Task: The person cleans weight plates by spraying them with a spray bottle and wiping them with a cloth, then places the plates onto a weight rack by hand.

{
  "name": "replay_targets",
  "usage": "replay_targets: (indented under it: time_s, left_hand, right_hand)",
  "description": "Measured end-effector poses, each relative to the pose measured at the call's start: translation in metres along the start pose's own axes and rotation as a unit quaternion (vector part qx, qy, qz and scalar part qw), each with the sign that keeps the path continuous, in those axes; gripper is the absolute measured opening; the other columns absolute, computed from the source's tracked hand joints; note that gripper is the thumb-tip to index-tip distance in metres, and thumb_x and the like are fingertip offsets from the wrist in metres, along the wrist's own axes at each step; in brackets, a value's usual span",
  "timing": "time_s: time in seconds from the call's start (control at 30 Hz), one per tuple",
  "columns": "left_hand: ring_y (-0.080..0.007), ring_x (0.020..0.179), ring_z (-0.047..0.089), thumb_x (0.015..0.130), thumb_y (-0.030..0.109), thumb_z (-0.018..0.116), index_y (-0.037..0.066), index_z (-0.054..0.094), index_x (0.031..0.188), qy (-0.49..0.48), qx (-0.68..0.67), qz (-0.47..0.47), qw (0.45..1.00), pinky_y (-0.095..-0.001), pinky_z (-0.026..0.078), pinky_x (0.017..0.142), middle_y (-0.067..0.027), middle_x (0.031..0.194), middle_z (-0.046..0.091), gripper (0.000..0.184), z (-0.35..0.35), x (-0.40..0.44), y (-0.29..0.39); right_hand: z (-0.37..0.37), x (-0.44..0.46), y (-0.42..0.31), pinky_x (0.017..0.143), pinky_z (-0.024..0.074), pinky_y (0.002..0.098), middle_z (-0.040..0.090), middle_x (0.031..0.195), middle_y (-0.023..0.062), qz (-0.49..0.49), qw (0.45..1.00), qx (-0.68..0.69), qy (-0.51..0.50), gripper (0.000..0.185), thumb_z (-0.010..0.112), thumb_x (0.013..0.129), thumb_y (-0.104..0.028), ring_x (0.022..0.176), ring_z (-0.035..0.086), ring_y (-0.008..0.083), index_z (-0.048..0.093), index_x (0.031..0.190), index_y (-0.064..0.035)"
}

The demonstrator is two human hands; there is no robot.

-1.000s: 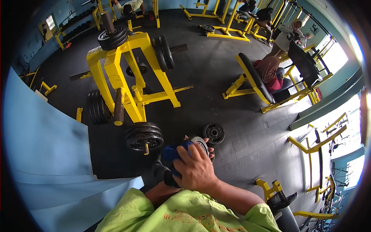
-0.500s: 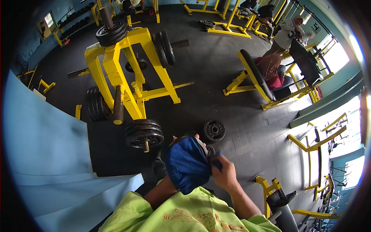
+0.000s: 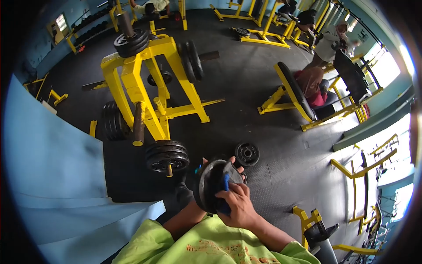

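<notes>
A thick, round black weight [image 3: 206,182] is held up in front of my lime-green shirt; I cannot tell whether it is a dumbbell or a plate. My left hand [image 3: 240,169] supports it from the far side, with fingertips showing past its edge and the palm hidden. Bunched in my right hand [image 3: 239,204] is a blue cloth [image 3: 225,182], pressed against the near right side of the weight. Just beyond, a black weight plate [image 3: 247,154] lies flat on the floor, with part of a smaller round piece peeking out behind my left fingers.
A yellow plate rack [image 3: 140,94] loaded with black plates [image 3: 167,154] stands ahead on the left. Blue wall panels [image 3: 57,154] border my left. A person sits on a bench [image 3: 294,90] at the right, with another standing behind. Yellow-framed equipment [image 3: 303,220] is close on my right.
The blue cloth, spread over the weight before, is now gathered in my right hand, uncovering the black weight. My right hand has moved left onto it. The view has shifted slightly.
</notes>
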State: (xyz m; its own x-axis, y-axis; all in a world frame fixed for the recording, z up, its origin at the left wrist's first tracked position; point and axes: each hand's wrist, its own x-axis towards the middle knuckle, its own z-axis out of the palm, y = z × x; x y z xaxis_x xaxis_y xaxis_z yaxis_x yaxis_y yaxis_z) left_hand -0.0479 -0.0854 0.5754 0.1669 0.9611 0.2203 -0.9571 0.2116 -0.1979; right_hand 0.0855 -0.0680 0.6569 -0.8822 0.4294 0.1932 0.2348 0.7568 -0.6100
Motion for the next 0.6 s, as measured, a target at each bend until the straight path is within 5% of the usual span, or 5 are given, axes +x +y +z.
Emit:
replay_targets:
  time_s: [0.13,0.2,0.33,0.47,0.6]
  left_hand:
    - [-0.0368,0.123,0.045,0.084,0.074,0.04,0.013,0.038,0.141,0.082,0.011,0.043,0.996,-0.0519,0.034,0.107,-0.0204,0.13,0.051,0.084,-0.007,-0.018,-0.009]
    - [-0.0376,0.121,0.047,0.085,0.074,0.039,0.012,0.043,0.138,0.083,-0.054,0.027,0.995,-0.0524,0.035,0.105,-0.0207,0.128,0.052,0.081,-0.02,-0.022,-0.012]
    - [-0.0374,0.131,0.039,0.089,0.07,0.037,0.008,0.035,0.143,-0.077,-0.054,0.014,0.995,-0.0546,0.024,0.112,-0.0251,0.139,0.041,0.083,-0.028,-0.016,-0.005]
    - [-0.0399,0.132,0.038,0.087,0.071,0.039,0.008,0.036,0.143,-0.09,-0.155,0.003,0.984,-0.056,0.024,0.112,-0.026,0.139,0.042,0.084,-0.048,-0.022,-0.01]
    - [-0.0419,0.128,0.042,0.088,0.07,0.038,0.009,0.039,0.141,-0.094,-0.092,-0.003,0.991,-0.0561,0.028,0.11,-0.0258,0.135,0.045,0.081,-0.042,-0.014,-0.014]
  right_hand:
    - [-0.005,-0.009,0.007,0.099,0.0301,0.0469,0.056,0.108,0.0148,0.036,0.998,0.001,-0.052,0.064,0.07,0.061,-0.015,0.106,0.049,0.0349,0.05,0.12,-0.0058]
    - [0.001,0.004,0.002,0.096,0.0321,0.0453,0.054,0.111,0.0175,0.084,0.995,-0.02,0.041,0.066,0.068,0.062,-0.011,0.106,0.049,0.0345,0.047,0.123,-0.0023]
    - [0.006,-0.013,0.01,0.094,0.0316,0.0442,0.05,0.118,0.0208,0.037,0.993,0.11,0.006,0.077,0.069,0.063,-0.01,0.11,0.047,0.0338,0.039,0.133,-0.0034]
    - [-0.008,-0.011,0.018,0.095,0.0303,0.0435,0.053,0.113,0.0209,0.079,0.996,-0.018,-0.042,0.077,0.066,0.064,-0.006,0.105,0.049,0.0329,0.038,0.135,0.0017]
    - [0.005,-0.017,0.027,0.097,0.0277,0.043,0.053,0.117,0.0191,0.0,0.998,0.064,-0.015,0.094,0.069,0.063,-0.012,0.108,0.048,0.0318,0.025,0.145,0.0027]
